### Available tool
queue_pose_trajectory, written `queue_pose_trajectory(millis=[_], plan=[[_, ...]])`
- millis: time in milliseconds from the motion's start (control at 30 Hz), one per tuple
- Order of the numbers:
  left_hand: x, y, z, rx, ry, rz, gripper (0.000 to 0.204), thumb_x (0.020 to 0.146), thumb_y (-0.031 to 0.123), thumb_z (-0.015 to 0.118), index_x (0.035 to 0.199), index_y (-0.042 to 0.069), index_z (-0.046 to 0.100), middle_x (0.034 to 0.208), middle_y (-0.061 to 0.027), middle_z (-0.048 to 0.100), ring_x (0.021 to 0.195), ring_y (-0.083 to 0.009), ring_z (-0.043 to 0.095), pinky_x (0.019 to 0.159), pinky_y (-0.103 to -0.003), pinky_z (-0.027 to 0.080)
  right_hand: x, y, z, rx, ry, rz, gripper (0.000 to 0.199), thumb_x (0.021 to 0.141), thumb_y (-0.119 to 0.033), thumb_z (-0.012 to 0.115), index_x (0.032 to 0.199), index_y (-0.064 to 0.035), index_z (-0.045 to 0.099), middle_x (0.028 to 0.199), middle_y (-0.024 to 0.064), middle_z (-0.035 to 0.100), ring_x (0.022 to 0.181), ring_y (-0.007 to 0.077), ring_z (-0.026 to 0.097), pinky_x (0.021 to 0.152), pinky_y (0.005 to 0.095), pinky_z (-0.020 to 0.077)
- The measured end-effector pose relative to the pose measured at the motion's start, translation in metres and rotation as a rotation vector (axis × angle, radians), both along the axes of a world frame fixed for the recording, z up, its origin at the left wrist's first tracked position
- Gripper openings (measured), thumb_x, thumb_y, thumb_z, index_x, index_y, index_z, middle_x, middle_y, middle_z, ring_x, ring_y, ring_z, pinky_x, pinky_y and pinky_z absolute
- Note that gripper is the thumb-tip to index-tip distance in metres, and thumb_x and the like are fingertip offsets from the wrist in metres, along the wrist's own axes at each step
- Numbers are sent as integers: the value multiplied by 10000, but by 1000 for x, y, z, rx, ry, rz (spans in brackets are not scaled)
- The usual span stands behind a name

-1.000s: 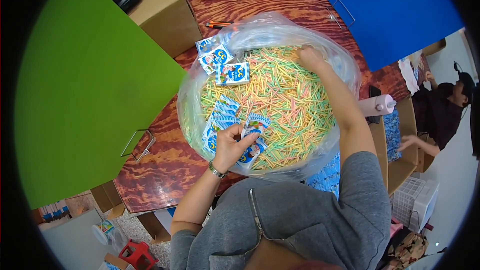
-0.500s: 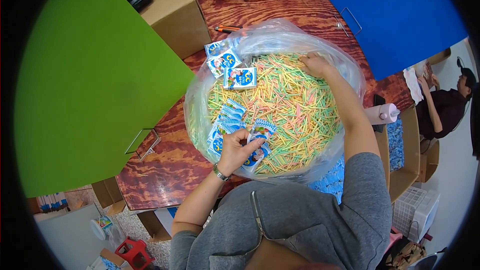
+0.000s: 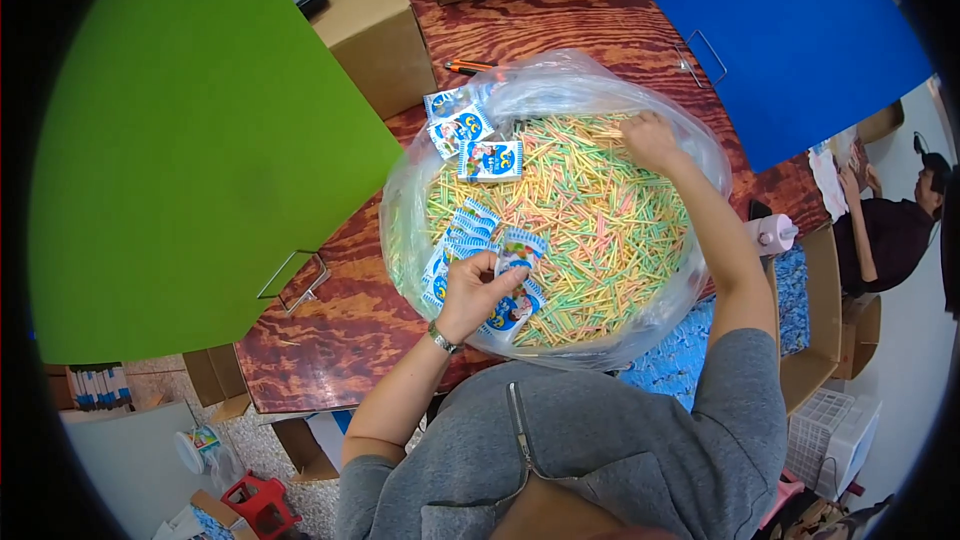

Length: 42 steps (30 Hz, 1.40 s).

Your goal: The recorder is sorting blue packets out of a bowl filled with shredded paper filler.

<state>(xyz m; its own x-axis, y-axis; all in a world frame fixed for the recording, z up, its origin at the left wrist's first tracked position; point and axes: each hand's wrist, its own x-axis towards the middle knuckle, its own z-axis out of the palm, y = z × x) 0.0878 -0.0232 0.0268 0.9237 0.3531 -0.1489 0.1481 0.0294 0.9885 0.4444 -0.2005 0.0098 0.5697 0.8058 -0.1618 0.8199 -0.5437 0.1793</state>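
A big clear plastic bag [image 3: 712,140] lies open on the table, full of thin pastel sticks [image 3: 600,230] in yellow, green and pink. Over its near left part, my left hand [image 3: 474,292] pinches a small blue-and-white packet [image 3: 521,246] between thumb and fingers. Another such packet [image 3: 516,312] lies under that hand, and an overlapping row of packets [image 3: 470,230] is beside it. Several more packets [image 3: 490,160] rest at the bag's far left. My right hand [image 3: 652,143] is on the sticks at the far right, fingers curled; what they hold is hidden.
A green panel [image 3: 200,160] stands at left, a blue panel [image 3: 800,50] at far right. Cardboard boxes [image 3: 375,40] stand behind the bag. An orange-black cutter [image 3: 468,67] lies near them. A pink bottle [image 3: 770,234] stands at right, near another person [image 3: 890,230].
My right hand's fingers have drawn in and curled over the sticks. The packet in my left hand has turned, showing more of its printed face. The view has shifted slightly.
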Motion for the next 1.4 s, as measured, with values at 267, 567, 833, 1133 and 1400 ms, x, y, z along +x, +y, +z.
queue_pose_trajectory(millis=[267, 567, 833, 1133, 1400], plan=[[66, -4, 20, -665, -130, 91, 225, 937, 96, 623, 1137, -7, 624, 1076, -27, 662, 953, -107, 628, 850, -266, 502, -59, -24, 21, 574, 1283, -321, 230, 979, -278, 545, 913, -59, 559, 827, 39, 633, 705, 145, 652, 637, 283, 531], [105, -31, -1, -1066, -315, 260, 159, 955, 181, 614, 1066, 69, 637, 990, -19, 685, 870, -124, 645, 798, -310, 530, -174, 0, 17, 576, 2179, -473, 224, 997, -276, 529, 1056, -63, 567, 881, 42, 631, 801, 154, 664, 711, 314, 561], [86, -27, 4, -834, -294, 279, 144, 924, 157, 668, 1011, 44, 648, 979, -8, 683, 801, -72, 620, 691, -242, 495, -187, 12, 18, 543, 1944, -439, 277, 962, -396, 582, 957, -123, 536, 808, -24, 600, 688, 80, 576, 554, 212, 431], [30, 11, -7, 308, -227, 300, 158, 806, 122, 765, 784, 21, 646, 737, -59, 649, 612, -101, 566, 553, -267, 443, -173, 10, 116, 447, 1386, -137, 247, 990, -326, 541, 1046, -86, 545, 722, -24, 527, 549, 72, 510, 497, 212, 403], [18, 9, 3, 686, -453, 371, 269, 704, 103, 831, 818, 38, 596, 762, -82, 596, 614, -219, 555, 532, -326, 444, -190, 52, 180, 197, 960, 157, 523, 976, -264, 549, 1436, -106, 358, 829, 119, 636, 627, 180, 635, 588, 341, 506]])
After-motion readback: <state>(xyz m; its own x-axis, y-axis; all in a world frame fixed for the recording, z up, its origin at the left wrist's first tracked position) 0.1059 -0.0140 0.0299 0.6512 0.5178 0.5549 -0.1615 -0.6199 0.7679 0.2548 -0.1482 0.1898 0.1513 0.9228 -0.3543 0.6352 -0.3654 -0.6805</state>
